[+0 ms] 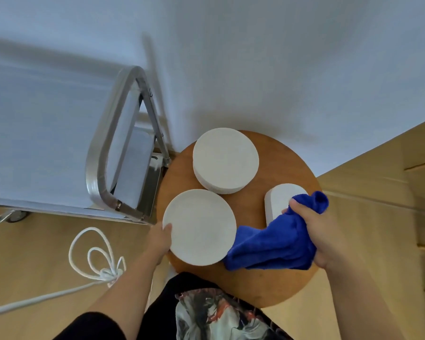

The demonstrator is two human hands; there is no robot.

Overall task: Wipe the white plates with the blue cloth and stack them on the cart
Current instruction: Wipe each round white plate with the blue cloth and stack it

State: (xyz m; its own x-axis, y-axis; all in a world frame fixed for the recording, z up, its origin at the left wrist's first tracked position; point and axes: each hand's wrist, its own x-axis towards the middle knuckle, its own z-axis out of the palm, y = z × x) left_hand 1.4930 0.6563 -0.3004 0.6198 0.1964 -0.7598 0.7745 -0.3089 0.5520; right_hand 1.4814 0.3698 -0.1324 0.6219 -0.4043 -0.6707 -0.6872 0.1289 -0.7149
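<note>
A single white plate (199, 227) is held over the near left part of the round wooden table (275, 278). My left hand (158, 240) grips its left rim, thumb on top. A stack of white plates (225, 159) sits at the table's far side. Another white stack (279, 201) stands at the right, partly hidden. My right hand (314, 231) grips the bunched blue cloth (272, 246), which hangs beside the held plate's right edge. The cart (47, 143), white-topped with a metal handle (101, 158), stands to the left.
A white wall rises behind the table and cart. A looped white cable (96, 256) lies on the wooden floor at the left. A cart wheel (15, 215) shows under the cart's near edge. Wooden panelling runs along the right.
</note>
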